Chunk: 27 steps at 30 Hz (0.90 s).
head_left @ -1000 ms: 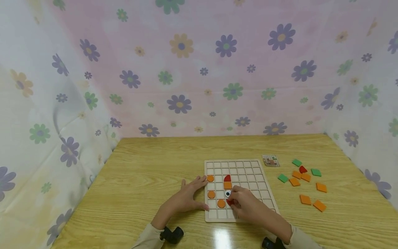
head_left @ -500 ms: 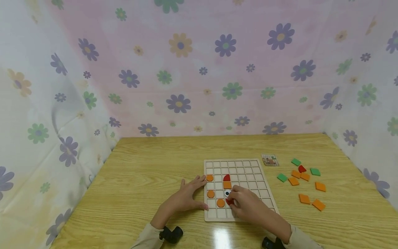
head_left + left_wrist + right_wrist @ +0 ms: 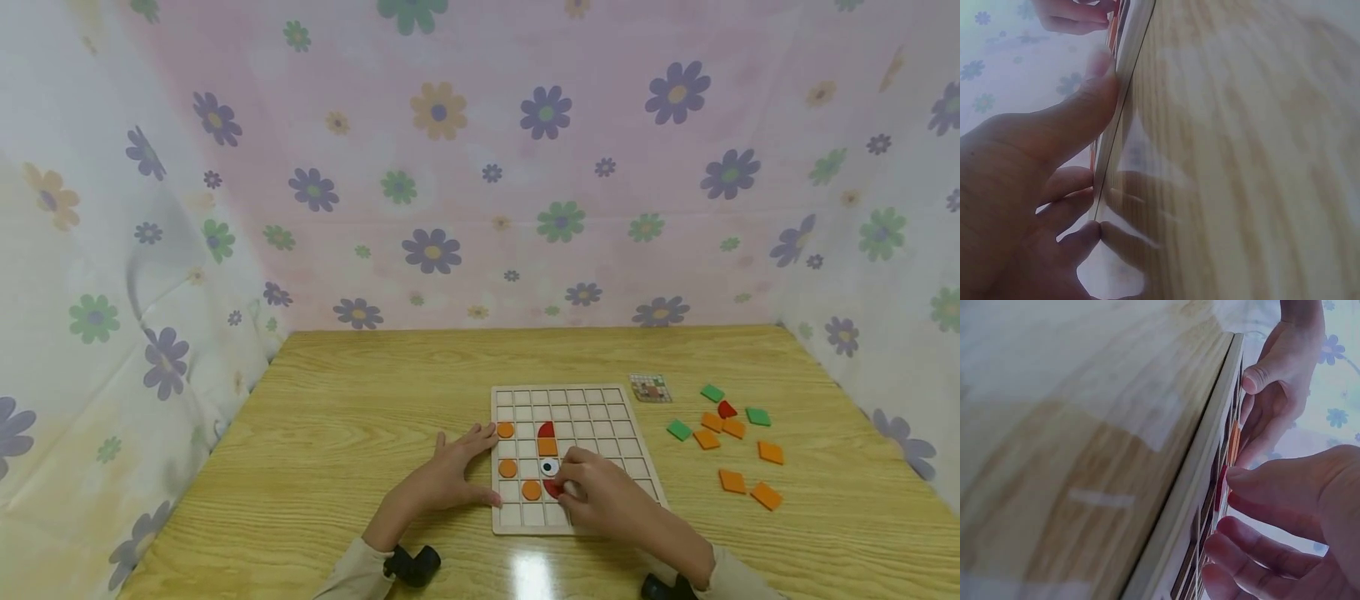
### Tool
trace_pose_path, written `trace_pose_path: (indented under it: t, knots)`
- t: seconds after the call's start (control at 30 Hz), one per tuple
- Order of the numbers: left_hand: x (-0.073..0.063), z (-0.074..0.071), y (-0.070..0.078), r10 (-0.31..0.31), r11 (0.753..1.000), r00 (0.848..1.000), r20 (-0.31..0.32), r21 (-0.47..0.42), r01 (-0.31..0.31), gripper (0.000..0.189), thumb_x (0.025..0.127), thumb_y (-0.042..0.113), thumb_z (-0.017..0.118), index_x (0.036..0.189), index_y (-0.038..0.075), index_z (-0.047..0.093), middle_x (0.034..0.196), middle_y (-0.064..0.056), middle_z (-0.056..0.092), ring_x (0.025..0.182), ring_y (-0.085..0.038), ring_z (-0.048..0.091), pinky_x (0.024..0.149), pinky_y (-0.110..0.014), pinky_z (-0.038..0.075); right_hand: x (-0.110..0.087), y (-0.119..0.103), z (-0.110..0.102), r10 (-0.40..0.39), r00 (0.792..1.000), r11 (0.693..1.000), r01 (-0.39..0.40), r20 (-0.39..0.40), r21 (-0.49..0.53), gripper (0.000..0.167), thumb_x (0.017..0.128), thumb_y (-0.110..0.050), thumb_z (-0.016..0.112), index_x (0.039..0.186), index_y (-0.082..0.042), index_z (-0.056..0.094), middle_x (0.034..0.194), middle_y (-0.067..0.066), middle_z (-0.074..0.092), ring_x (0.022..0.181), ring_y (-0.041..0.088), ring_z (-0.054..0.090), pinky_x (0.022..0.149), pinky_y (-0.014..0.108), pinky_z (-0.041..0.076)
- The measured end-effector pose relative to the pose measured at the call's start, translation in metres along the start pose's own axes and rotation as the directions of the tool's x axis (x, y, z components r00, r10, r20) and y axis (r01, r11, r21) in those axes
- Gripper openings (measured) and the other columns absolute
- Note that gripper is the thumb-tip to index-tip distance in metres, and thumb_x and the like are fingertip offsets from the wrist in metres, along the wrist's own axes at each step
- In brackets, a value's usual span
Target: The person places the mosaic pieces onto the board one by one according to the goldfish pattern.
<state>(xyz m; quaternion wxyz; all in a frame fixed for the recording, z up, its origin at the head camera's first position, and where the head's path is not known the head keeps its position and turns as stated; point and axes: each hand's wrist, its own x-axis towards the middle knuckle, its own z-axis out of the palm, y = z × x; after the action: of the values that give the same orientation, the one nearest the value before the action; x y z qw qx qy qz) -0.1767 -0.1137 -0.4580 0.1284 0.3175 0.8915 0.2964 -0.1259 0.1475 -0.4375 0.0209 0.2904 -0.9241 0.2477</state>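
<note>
In the head view a pale wooden grid board [image 3: 597, 413] lies on the table. My left hand [image 3: 447, 473] rests at its left edge, fingers and thumb spread and touching the rim. My right hand [image 3: 600, 490] pinches a red quarter-circle tile [image 3: 552, 489] with thumb and index finger, low in a board cell; part of the tile is hidden. Just above it is a white eye tile [image 3: 548, 467] with a black dot. Higher in that column sit an orange square tile [image 3: 548, 447] and another red quarter-circle [image 3: 546, 430]. Orange round tiles [image 3: 531, 490] lie further left.
Right of the board are loose orange square tiles [image 3: 770, 452], green tiles [image 3: 757, 416] and one red quarter-circle tile [image 3: 727, 410]. A small printed pattern card [image 3: 651, 388] lies by the board's top right corner. Flowered cloth [image 3: 465, 192] encloses the table.
My right hand has shifted slightly right, so more of the eye tile and red tile shows. My left hand stays at the board's edge.
</note>
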Motion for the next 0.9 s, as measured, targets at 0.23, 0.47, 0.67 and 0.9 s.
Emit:
trace_pose_path:
  t: [0.23, 0.47, 0.67, 0.9]
  knots:
    - [0.000, 0.000, 0.000, -0.006, 1.000, 1.000, -0.004, 0.008, 0.006, 0.087, 0.076, 0.047, 0.075, 0.146, 0.010, 0.038, 0.155, -0.005, 0.024, 0.143, -0.026, 0.015, 0.106, -0.065, -0.003, -0.007, 0.010, -0.008, -0.027, 1.000, 1.000, 0.027, -0.010, 0.008, 0.004, 0.084, -0.013, 0.071, 0.085, -0.009, 0.073, 0.087, -0.008, 0.057, 0.076, 0.006, 0.055, 0.065, 0.024, 0.050]
    - [0.000, 0.002, -0.001, -0.011, 1.000, 1.000, 0.000, 0.009, 0.011, 0.088, 0.076, 0.049, 0.074, 0.146, 0.011, 0.038, 0.155, -0.003, 0.022, 0.143, -0.025, 0.015, 0.106, -0.065, -0.003, -0.016, 0.017, -0.022, 0.016, 1.000, 0.999, -0.016, 0.008, 0.032, 0.003, 0.085, -0.017, 0.071, 0.085, -0.014, 0.070, 0.090, -0.010, 0.057, 0.078, 0.008, 0.056, 0.067, 0.027, 0.052]
    - [0.000, 0.002, -0.002, -0.004, 1.000, 1.000, 0.002, 0.004, 0.004, 0.087, 0.076, 0.049, 0.074, 0.146, 0.010, 0.038, 0.155, -0.003, 0.022, 0.143, -0.025, 0.015, 0.106, -0.065, -0.003, -0.025, 0.029, -0.030, 0.012, 1.000, 1.000, -0.013, 0.002, 0.021, 0.004, 0.085, -0.016, 0.071, 0.087, -0.018, 0.068, 0.092, -0.010, 0.056, 0.079, 0.008, 0.058, 0.068, 0.028, 0.052]
    - [0.001, 0.002, -0.003, 0.019, 1.000, 1.000, 0.003, -0.001, -0.019, 0.087, 0.076, 0.047, 0.074, 0.146, 0.009, 0.038, 0.155, -0.005, 0.023, 0.143, -0.027, 0.016, 0.105, -0.067, -0.002, -0.036, 0.044, -0.039, -0.028, 0.999, 0.999, 0.029, -0.028, 0.043, 0.006, 0.085, -0.012, 0.070, 0.089, -0.017, 0.067, 0.092, -0.009, 0.056, 0.078, 0.009, 0.057, 0.064, 0.027, 0.051]
